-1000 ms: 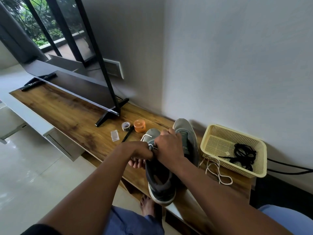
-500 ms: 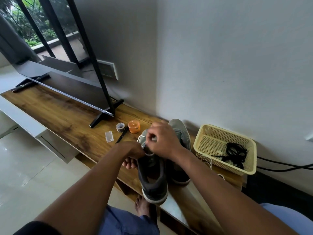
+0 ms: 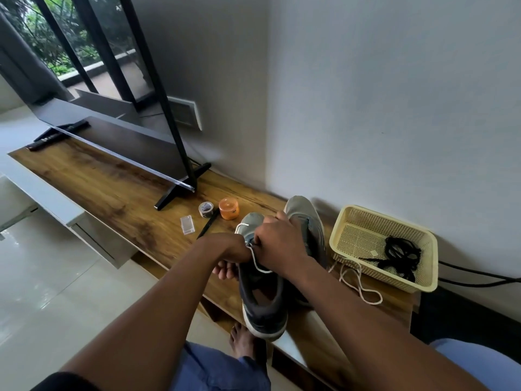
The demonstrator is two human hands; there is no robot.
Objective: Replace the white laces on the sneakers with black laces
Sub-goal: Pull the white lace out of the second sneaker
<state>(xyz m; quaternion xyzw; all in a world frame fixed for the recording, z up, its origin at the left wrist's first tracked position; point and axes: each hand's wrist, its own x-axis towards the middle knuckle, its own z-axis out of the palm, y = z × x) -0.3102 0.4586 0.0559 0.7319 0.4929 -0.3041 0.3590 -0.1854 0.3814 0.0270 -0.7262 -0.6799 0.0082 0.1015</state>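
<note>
Two sneakers: grey, side by side on the table (image 3: 118,193); near sneaker (image 3: 260,300), far sneaker (image 3: 303,213).
Change: white lace (image 3: 258,262) now trails looser than before.
Left grip (image 3: 229,253): curled around that sneaker's side.
Right grip (image 3: 277,244): pinching the lace.
Black laces (image 3: 401,253): in the basket (image 3: 352,221).

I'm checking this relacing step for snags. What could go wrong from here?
1. The near sneaker overhangs the wooden shelf edge; tugging the white lace could tip it off.
2. The left hand and right hand crowd one eyelet, so a grip may slip.
3. The loose white lace on the shelf could snag the right arm.
</note>
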